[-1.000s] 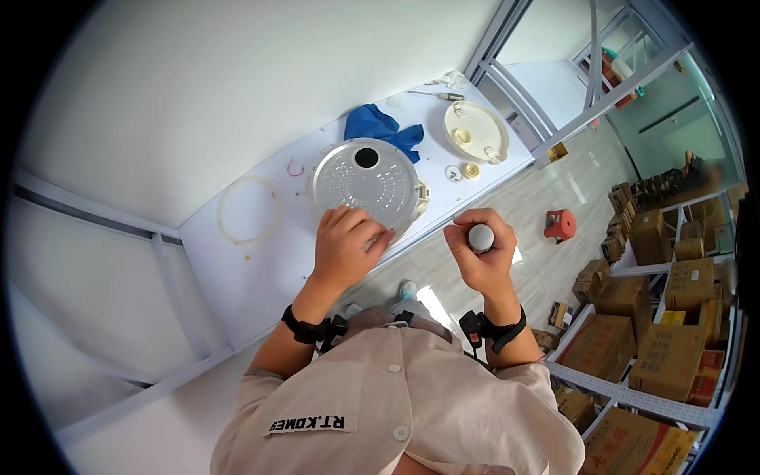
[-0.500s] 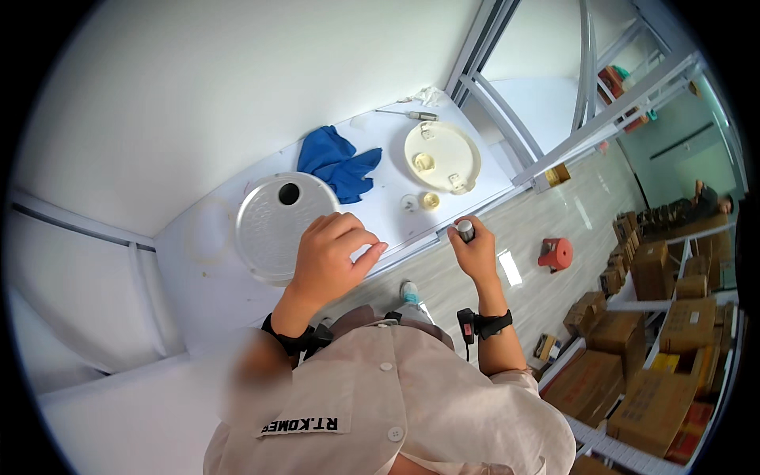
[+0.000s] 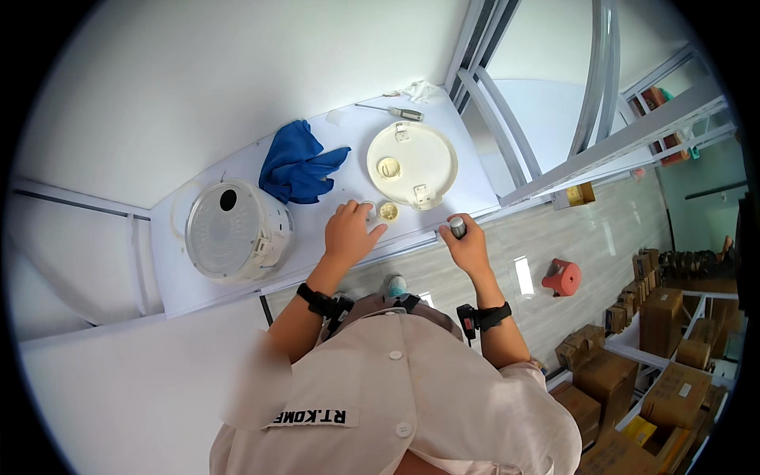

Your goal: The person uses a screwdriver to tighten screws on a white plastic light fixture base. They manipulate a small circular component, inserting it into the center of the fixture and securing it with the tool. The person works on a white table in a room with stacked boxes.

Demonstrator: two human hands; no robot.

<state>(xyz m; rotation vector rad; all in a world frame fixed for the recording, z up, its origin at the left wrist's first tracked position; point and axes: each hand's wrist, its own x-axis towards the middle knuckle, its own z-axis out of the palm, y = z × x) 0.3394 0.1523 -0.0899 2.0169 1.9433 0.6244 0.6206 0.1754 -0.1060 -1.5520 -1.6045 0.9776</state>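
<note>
2 risks are showing: the left hand (image 3: 350,232), fingers spread, is reaching for a small round cap (image 3: 388,210) near the desk (image 3: 237,273) edge and could knock it off, while the right hand (image 3: 469,247) is gripping a screwdriver (image 3: 458,228).

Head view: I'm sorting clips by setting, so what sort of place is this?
Probably a workshop or small assembly area inside a warehouse. Stacked cardboard boxes on metal shelving stand at the right, and the white workbench carries a round metal appliance part, a screwdriver and a blue cloth.
</note>
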